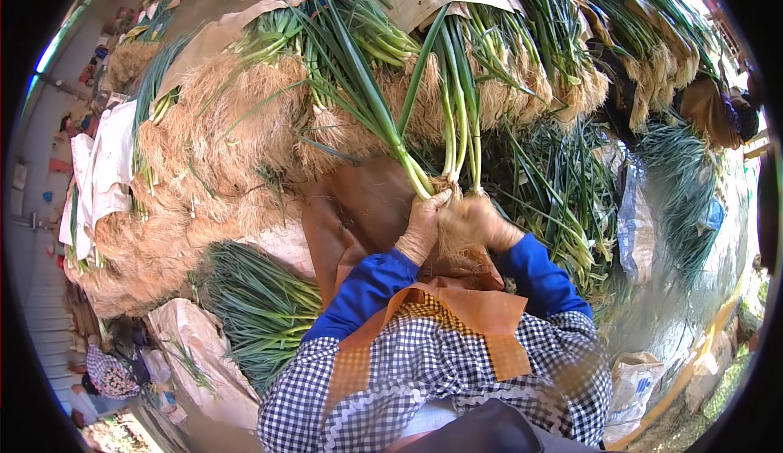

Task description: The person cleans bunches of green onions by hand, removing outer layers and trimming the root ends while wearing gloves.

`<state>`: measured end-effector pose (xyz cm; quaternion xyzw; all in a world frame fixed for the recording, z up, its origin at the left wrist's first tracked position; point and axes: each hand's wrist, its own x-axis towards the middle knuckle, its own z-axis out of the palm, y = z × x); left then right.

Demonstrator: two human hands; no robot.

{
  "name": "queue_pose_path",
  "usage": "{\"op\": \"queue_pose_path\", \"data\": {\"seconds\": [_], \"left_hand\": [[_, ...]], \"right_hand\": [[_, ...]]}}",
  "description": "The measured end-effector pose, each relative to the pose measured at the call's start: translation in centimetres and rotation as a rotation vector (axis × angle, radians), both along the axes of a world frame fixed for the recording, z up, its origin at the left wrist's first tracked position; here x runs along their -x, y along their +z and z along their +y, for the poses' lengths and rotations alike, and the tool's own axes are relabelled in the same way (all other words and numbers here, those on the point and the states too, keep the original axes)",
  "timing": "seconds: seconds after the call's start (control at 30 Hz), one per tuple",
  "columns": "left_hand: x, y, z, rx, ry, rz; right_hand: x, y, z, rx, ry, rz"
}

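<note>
In front of me, over a brown apron (359, 200), I hold a small bunch of green onions (450, 127) with long green leaves pointing away from me. My left hand (422, 223) is closed round the base of the stalks, just at the roots. My right hand (481, 223) is at the root end beside it, smeared by motion, so its fingers do not show clearly. Pale, stringy roots (458, 245) hang down between the two hands.
A large heap of green onions with tan roots (236, 119) spreads ahead and to the left. Cut or loose greens (563, 200) lie to my right, and a leafy green bundle (261, 298) lies at my left. A crumpled sack (196, 347) lies beyond that bundle.
</note>
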<state>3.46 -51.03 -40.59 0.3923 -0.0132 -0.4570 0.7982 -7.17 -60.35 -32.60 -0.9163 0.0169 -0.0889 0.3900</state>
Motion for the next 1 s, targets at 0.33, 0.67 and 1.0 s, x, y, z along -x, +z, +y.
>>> {"op": "queue_pose_path", "data": {"seconds": [0.33,0.67,1.0], "left_hand": [[-1.4,1.2,-0.1,0.204,-0.181,0.417],[-3.4,4.4,3.0,0.302,-0.226,0.349],[0.8,3.9,3.0,0.197,-0.243,0.369]], "right_hand": [[8.4,-2.2,-9.8,0.182,-0.688,0.401],[-3.0,-0.7,-6.3,-0.956,-0.468,0.036],[-4.3,-1.7,-4.9,-0.917,-0.442,0.145]]}}
